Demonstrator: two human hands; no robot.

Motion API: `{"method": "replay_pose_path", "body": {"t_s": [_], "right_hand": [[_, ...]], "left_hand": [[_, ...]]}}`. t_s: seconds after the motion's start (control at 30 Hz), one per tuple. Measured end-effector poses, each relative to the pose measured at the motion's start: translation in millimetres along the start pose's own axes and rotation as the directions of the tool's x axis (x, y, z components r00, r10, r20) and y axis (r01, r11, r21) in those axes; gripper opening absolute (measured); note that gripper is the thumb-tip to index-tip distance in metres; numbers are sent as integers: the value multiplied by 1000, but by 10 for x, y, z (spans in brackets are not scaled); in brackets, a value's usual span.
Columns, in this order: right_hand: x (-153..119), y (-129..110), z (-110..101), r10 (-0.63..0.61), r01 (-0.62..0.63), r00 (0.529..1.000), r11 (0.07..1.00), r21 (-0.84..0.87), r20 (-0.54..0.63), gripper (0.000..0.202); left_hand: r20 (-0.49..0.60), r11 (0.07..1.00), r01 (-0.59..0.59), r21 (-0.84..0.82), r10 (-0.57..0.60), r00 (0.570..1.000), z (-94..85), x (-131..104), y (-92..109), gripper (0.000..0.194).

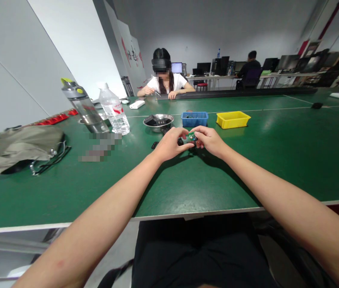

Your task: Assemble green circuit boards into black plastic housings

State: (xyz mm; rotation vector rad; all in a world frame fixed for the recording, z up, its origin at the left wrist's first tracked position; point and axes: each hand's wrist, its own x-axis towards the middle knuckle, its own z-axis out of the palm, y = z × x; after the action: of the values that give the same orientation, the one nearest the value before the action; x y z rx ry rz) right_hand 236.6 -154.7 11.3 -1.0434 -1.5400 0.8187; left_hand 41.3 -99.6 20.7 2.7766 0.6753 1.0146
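Both of my hands meet above the green table (169, 188), just in front of a blue bin (194, 119). Between the fingertips is a small green circuit board (192, 137) with dark parts around it. My right hand (210, 141) pinches the board's right side. My left hand (172, 143) curls at its left, thumb pointing toward it, near a small black part (180, 142); its exact hold on the pieces is too small to tell. A metal bowl (158, 122) with dark pieces stands behind my left hand. One small black item (154, 145) lies to the left.
A yellow bin (233, 120) stands at the right. Toward the left are a clear water bottle (114, 109), a grey tumbler (85, 107), a grey-green cloth bag (19, 146) and glasses (51, 158). Across the table sits a person (165, 82) wearing a headset.
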Motion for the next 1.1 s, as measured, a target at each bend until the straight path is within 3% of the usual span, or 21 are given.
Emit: {"method": "replay_pose_path", "body": {"t_s": [0.13,0.47,0.77,1.1], "right_hand": [[2,1,24,75,-76,997,992,105,13,21],[-25,-38,60,187,-193,981,953,233,48,16],[-40,-40,79,101,-92,994,983,157,-51,39],[-53,-73,100,61,-52,995,992,115,-75,38]], "left_hand": [[-14,1000,-4,-5,3,1000,-6,-2,16,40],[-54,1000,-27,5,27,998,-33,-11,54,21],[-73,997,-66,37,68,995,-20,1,19,17],[-65,994,-90,64,94,993,-8,3,20,18]]}}
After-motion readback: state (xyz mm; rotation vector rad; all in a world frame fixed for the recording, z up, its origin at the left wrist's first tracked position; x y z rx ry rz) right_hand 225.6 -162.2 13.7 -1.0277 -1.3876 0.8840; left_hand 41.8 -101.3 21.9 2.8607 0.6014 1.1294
